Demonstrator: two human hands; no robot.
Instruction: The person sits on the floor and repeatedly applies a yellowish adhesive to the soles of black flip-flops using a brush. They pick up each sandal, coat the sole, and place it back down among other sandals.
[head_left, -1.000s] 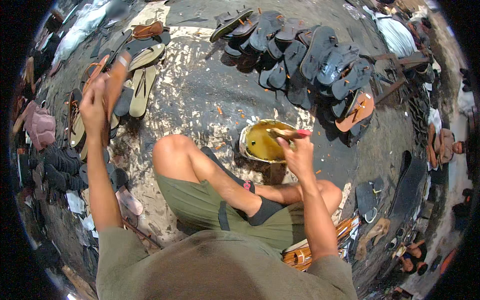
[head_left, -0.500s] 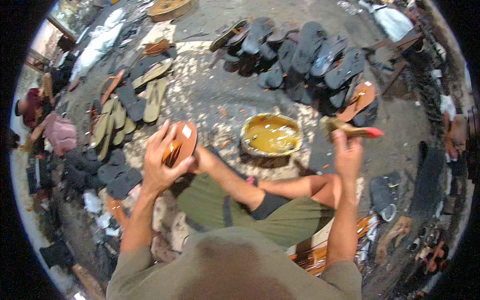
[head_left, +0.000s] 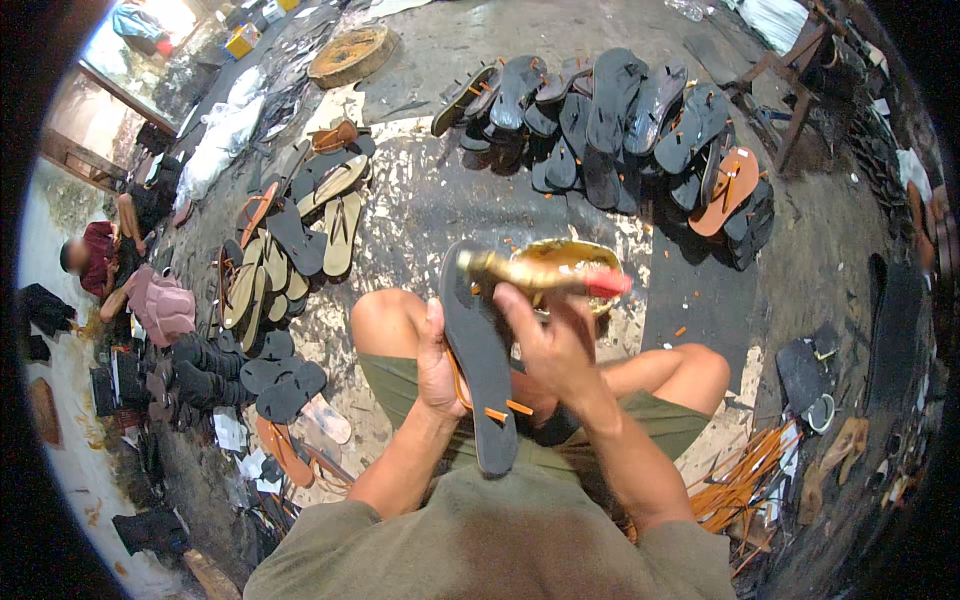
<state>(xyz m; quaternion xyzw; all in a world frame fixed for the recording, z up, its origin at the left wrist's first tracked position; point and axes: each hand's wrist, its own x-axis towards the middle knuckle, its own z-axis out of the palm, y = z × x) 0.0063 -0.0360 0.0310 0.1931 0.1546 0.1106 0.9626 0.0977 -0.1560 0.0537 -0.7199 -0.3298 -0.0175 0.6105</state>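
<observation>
My left hand (head_left: 437,370) grips a sandal by its left edge, fingers behind it. The sandal's black sole (head_left: 478,350) faces up, and orange strap ends poke out through holes near both ends. In my right hand (head_left: 555,345) is a brush (head_left: 540,272) with a red-tipped handle, blurred by motion. The brush's head overlaps the far end of the sole; whether it touches cannot be made out. Just beyond stands a bowl (head_left: 572,243) of yellowish liquid, partly hidden behind the brush and my right hand.
Several black-soled sandals (head_left: 610,100) are grouped at the far right, one tan sandal (head_left: 728,190) among them. Olive sandals (head_left: 342,232) lie at the left. Orange strips (head_left: 745,485) are heaped by my right knee. A person (head_left: 95,262) sits at the far left near a wall.
The sandal has turned from its tan face to its black sole and moved right, in front of me. My right hand has brought the brush leftward over the sole.
</observation>
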